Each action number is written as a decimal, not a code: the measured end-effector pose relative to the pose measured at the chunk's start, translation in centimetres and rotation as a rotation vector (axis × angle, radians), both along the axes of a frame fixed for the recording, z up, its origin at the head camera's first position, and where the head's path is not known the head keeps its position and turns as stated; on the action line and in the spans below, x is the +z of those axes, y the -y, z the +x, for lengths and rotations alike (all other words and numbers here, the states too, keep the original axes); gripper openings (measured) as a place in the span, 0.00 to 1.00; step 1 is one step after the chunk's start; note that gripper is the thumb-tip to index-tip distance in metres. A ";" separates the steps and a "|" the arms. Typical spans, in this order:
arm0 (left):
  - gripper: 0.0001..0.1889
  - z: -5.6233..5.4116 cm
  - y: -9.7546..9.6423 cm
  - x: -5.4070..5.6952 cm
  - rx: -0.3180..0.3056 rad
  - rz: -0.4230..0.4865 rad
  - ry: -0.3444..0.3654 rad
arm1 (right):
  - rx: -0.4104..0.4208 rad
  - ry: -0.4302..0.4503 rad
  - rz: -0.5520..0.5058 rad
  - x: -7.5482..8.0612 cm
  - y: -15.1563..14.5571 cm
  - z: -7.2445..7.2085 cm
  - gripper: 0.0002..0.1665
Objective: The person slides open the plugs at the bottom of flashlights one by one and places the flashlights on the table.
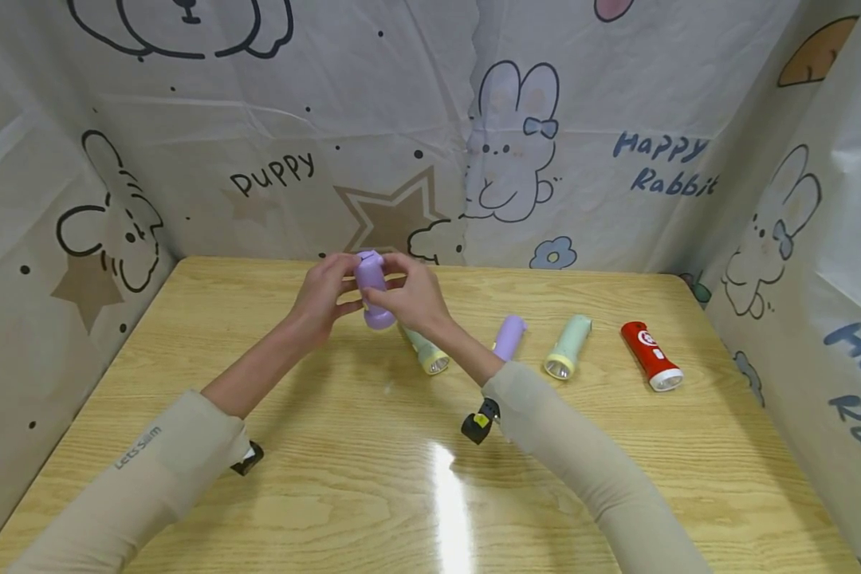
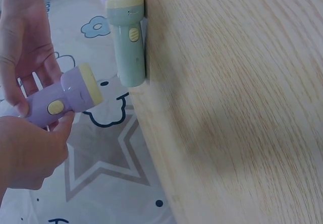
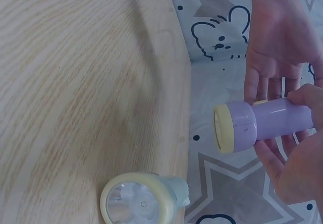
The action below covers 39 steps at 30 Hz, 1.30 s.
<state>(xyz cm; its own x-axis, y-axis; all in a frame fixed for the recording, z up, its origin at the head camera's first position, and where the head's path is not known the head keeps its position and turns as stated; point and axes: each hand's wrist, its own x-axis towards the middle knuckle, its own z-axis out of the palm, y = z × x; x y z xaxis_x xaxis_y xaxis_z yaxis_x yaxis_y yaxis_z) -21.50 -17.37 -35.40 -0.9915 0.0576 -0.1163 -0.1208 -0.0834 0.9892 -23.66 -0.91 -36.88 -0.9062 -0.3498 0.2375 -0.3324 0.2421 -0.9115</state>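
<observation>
The left hand point(image 1: 321, 296) and the right hand point(image 1: 418, 296) were both found holding one purple flashlight point(image 1: 371, 276), their fingers and thumbs set against its body from nine and three o'clock respectively. The item was held above the surface point(image 1: 316, 486), toward its far edge; in the head view its flared end pointed between five and six o'clock. A yellow rim and a yellow switch were noted in the left wrist view. A pale green flashlight point(image 1: 426, 352), partly covered by the right hand, lay near the held item at about five o'clock. At three o'clock from that one lay, in order, a second purple flashlight point(image 1: 509, 338), partly hidden by the right arm, a second green flashlight point(image 1: 570, 346) and a red flashlight point(image 1: 649, 355) with a white head.
</observation>
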 end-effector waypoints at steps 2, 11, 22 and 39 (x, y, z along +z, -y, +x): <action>0.17 0.0 0.0 0.0 0.004 0.008 0.009 | 0.004 -0.003 0.006 0.0 0.0 0.0 0.28; 0.13 -0.1 0.1 0.4 0.019 0.037 0.040 | 0.009 -0.013 0.019 0.0 0.2 0.0 0.28; 0.09 -0.4 0.1 0.7 0.027 0.065 0.074 | 0.008 -0.004 0.036 0.2 0.3 0.0 0.27; 0.10 -0.4 0.1 0.6 0.017 0.082 0.078 | 0.006 0.006 0.049 0.3 0.3 0.1 0.26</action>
<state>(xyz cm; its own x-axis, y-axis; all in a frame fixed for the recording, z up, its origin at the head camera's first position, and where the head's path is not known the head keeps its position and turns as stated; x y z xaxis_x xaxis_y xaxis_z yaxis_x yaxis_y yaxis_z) -21.89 -17.44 -34.77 -0.9806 0.0538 -0.1887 -0.1951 -0.1665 0.9666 -23.55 -1.24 -36.55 -0.9055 -0.3660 0.2148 -0.3286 0.2845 -0.9006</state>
